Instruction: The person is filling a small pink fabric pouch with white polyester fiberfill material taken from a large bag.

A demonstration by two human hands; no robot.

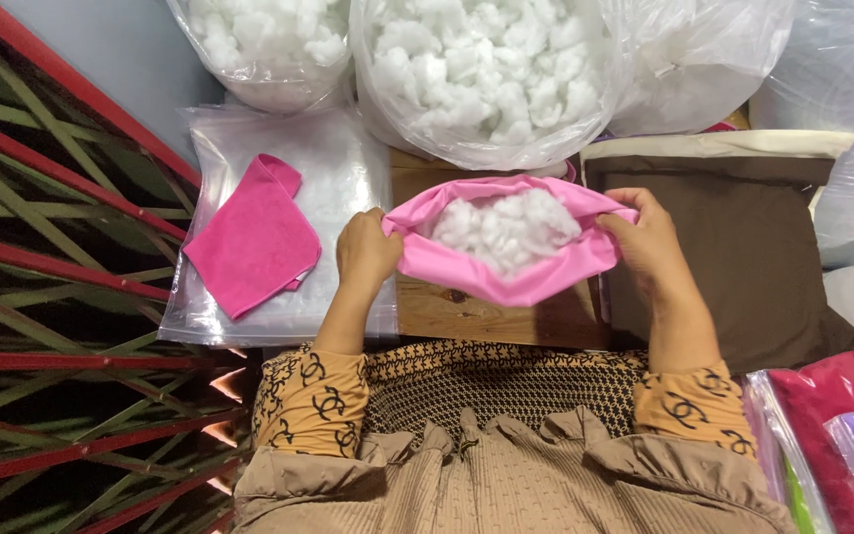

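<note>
Over the wooden board (486, 311), the left hand (366, 252) and right hand (647, 242) each pinch an edge of the pink fabric cover (506, 277), apparently holding its mouth open around white stuffing (506, 229), with clear bags of stuffing (486, 74) beyond.

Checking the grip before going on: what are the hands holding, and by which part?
Both hands hold the pink fabric cover stuffed with white fibre by its open rim: left hand at the left edge, right hand at the right.

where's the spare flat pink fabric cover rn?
Head view, left side: the flat pink fabric cover lies on a clear plastic bag, just left of the left hand.
</note>
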